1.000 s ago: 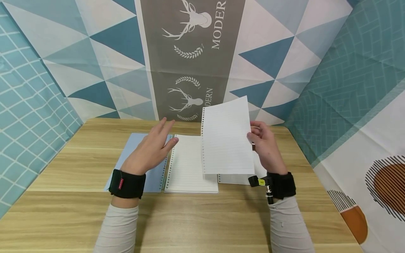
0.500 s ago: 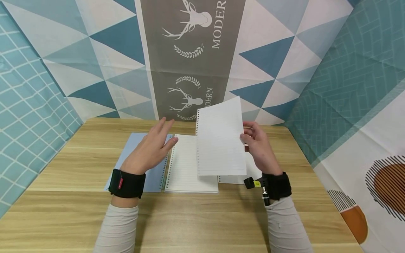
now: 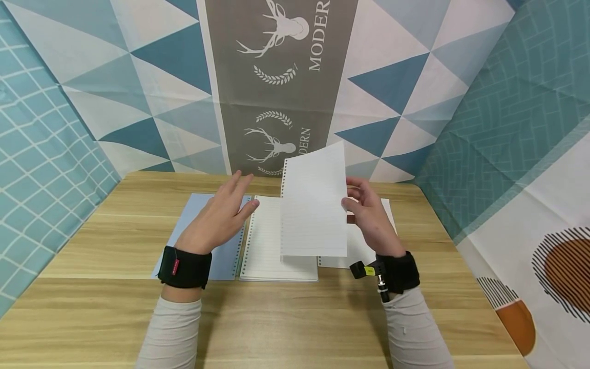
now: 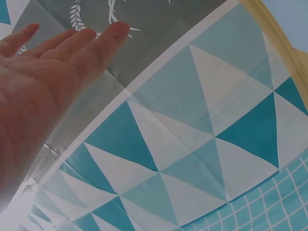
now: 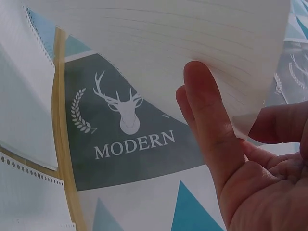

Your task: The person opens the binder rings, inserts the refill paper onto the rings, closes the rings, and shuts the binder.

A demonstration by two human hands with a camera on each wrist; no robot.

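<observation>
My right hand (image 3: 371, 218) pinches a lined loose-leaf sheet (image 3: 311, 205) by its right edge, thumb in front and fingers behind. The sheet stands raised and slightly curved, its row of punched holes on the left. Beneath it lies a stack of lined, hole-punched paper (image 3: 262, 251), partly covered by the sheet in the head view. In the right wrist view the fingers (image 5: 204, 96) press against the sheet's face. My left hand (image 3: 218, 218), fingers straight and holding nothing, hovers over a blue hole-punched cover (image 3: 226, 261) left of the stack.
More white hole-punched paper (image 3: 361, 248) lies right of the stack, partly behind the right hand. The wooden table (image 3: 295, 318) meets patterned cloth walls (image 3: 276, 92) at the back and sides. Black bands wrap both wrists, the right one carrying a small camera (image 3: 357, 269).
My right hand has moved left with the sheet, bringing it further over the stack. More of the paper on the right now shows. The left hand has stayed in place.
</observation>
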